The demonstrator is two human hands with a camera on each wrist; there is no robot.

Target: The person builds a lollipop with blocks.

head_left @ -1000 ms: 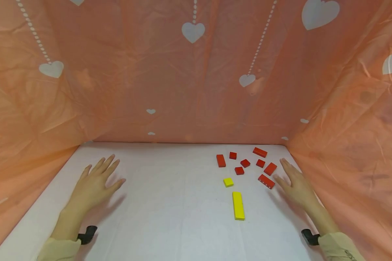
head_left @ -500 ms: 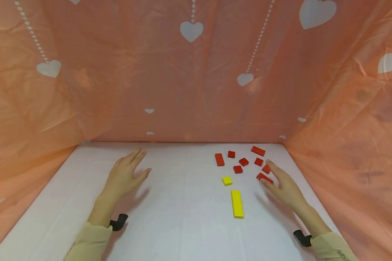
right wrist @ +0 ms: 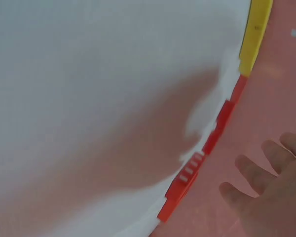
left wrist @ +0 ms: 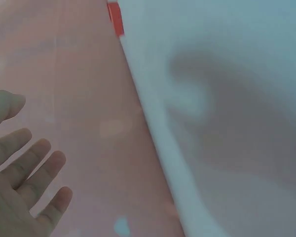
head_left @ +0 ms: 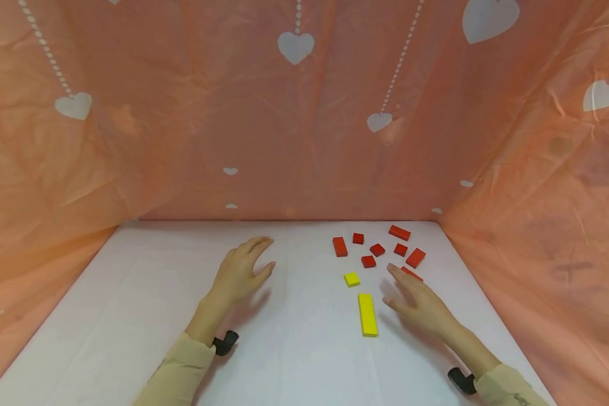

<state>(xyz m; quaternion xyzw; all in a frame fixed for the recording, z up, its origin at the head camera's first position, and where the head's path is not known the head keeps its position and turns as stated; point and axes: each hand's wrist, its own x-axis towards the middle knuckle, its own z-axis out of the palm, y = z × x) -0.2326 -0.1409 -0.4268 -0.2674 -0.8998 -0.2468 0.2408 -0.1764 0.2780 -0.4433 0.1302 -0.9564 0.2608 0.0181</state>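
Above the white table my left hand (head_left: 238,272) is raised left of the blocks, its fingers loosely bent and holding nothing. My right hand (head_left: 420,303) hovers just right of a long yellow block (head_left: 367,314), fingers spread and bare. Behind that block lies a small square yellow block (head_left: 352,279). A red block (head_left: 411,274) with white marks is partly covered by the right hand. In the right wrist view the marked red block (right wrist: 191,168) and the long yellow block (right wrist: 255,37) appear along the table's far side, with the fingers off to the right.
Several red blocks lie scattered at the back right, among them an oblong one (head_left: 340,246), a small square one (head_left: 368,261) and another oblong (head_left: 399,232). An orange cloth (head_left: 294,141) with white hearts walls the table (head_left: 132,293) at the back and both sides.
My left hand has moved right, toward the middle of the table. The right hand has moved left and nearer, toward the long yellow block. The blocks lie as before.
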